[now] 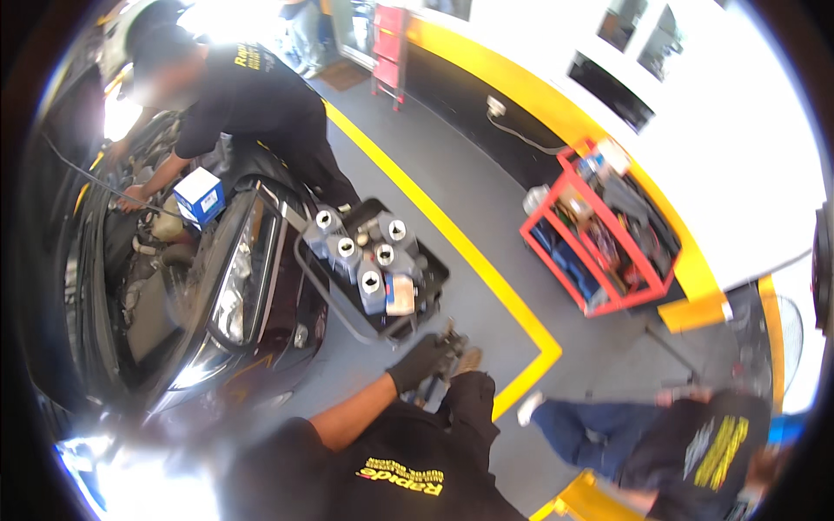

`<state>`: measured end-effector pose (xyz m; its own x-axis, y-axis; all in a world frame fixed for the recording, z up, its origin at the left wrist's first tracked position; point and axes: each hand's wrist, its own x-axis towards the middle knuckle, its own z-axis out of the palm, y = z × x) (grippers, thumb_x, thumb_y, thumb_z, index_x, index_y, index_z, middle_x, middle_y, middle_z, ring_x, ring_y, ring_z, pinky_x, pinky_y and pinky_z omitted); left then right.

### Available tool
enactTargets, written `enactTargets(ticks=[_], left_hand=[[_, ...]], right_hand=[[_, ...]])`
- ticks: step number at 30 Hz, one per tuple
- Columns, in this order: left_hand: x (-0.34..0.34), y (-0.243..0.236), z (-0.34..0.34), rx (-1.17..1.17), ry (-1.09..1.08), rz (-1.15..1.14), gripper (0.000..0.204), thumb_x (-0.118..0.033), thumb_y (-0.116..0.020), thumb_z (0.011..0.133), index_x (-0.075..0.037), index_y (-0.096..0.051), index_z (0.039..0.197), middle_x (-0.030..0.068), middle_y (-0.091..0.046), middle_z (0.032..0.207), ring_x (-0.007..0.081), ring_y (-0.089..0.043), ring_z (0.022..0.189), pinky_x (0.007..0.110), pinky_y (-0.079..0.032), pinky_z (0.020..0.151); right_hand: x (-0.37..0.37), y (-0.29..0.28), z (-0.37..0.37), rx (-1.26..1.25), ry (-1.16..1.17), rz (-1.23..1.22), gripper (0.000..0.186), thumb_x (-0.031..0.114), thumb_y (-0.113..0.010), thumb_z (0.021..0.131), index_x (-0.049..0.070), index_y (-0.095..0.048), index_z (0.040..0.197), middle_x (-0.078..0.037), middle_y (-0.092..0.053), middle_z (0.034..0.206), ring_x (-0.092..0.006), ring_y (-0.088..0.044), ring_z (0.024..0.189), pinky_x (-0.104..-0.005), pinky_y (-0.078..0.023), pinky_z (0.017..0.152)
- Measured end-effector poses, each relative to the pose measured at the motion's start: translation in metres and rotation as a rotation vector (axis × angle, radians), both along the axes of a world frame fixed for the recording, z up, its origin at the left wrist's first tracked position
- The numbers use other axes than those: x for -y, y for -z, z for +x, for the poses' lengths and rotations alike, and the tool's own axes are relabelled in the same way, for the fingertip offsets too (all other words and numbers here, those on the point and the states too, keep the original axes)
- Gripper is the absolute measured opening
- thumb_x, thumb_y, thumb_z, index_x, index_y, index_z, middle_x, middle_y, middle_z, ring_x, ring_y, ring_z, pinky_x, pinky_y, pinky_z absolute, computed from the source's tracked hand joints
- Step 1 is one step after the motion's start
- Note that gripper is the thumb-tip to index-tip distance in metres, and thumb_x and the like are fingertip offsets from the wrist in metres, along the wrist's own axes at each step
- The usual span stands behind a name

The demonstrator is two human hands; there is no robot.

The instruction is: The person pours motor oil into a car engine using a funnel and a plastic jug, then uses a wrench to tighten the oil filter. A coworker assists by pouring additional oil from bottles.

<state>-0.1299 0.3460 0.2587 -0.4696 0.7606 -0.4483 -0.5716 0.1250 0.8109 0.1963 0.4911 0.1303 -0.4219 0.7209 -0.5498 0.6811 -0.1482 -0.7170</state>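
My left hand (420, 360), in a black glove, is closed on a metal tool (447, 346) whose exact shape I cannot make out, in front of my dark trouser leg (469, 399). My right hand does not show. Just beyond the tool, a black tray (317, 291) holds several grey bottles (373, 292) and a tan box (400, 300); it stands beside the front of a dark car (282, 339), whose hood is raised.
A co-worker (261, 113) leans into the engine bay near a blue-and-white box (199, 204). Another person (673, 451) is low at bottom right. A red tool cart (638, 295) stands by the wall. A yellow floor line (452, 243) runs past the tray; a red stepladder (388, 52) stands behind.
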Motion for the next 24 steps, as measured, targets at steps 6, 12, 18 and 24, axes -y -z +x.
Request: enactTargets(ticks=[6,12,18,24], left_hand=[[-0.159,-0.007,-0.103,-0.091,0.138,-0.188,0.043,-0.042,-0.06,0.104,-0.004,-0.058,0.123,0.0029,-0.06,0.089,0.01,-0.055,0.074,0.03,-0.048,0.065],[-0.272,-0.037,-0.24,-0.429,0.099,-0.195,0.05,-0.045,-0.06,0.103,-0.003,-0.057,0.13,0.008,-0.066,0.101,0.0164,-0.06,0.084,0.034,-0.05,0.078],[-0.292,-0.064,-0.388,-0.138,-0.357,-0.263,0.049,-0.045,-0.069,0.098,0.002,-0.063,0.11,0.0108,-0.067,0.091,0.0153,-0.064,0.081,0.034,-0.05,0.074],[-0.286,-0.042,-0.54,-0.286,-0.738,-0.394,0.037,-0.033,-0.07,0.096,0.002,-0.062,0.105,0.0045,-0.06,0.085,0.0102,-0.052,0.078,0.029,-0.046,0.07]], right_hand=[[-0.167,0.073,-0.143,0.155,-0.245,-0.056,0.025,0.028,-0.066,0.089,0.016,-0.068,0.11,-0.009,-0.069,0.099,-0.0266,-0.067,0.093,-0.0465,-0.056,0.076],[-0.399,0.09,-0.217,0.304,-0.634,0.102,0.019,0.021,-0.064,0.088,0.018,-0.069,0.106,-0.008,-0.07,0.095,-0.0271,-0.069,0.089,-0.046,-0.057,0.073],[-0.539,-0.026,-0.526,0.077,-0.729,0.114,0.027,0.029,-0.074,0.083,0.002,-0.071,0.081,-0.004,-0.064,0.059,-0.0152,-0.063,0.055,-0.0341,-0.05,0.051],[-0.497,-0.053,-0.868,-0.198,-1.172,0.3,0.027,0.029,-0.07,0.086,0.003,-0.074,0.084,-0.009,-0.067,0.064,-0.0166,-0.065,0.056,-0.0359,-0.05,0.057]])
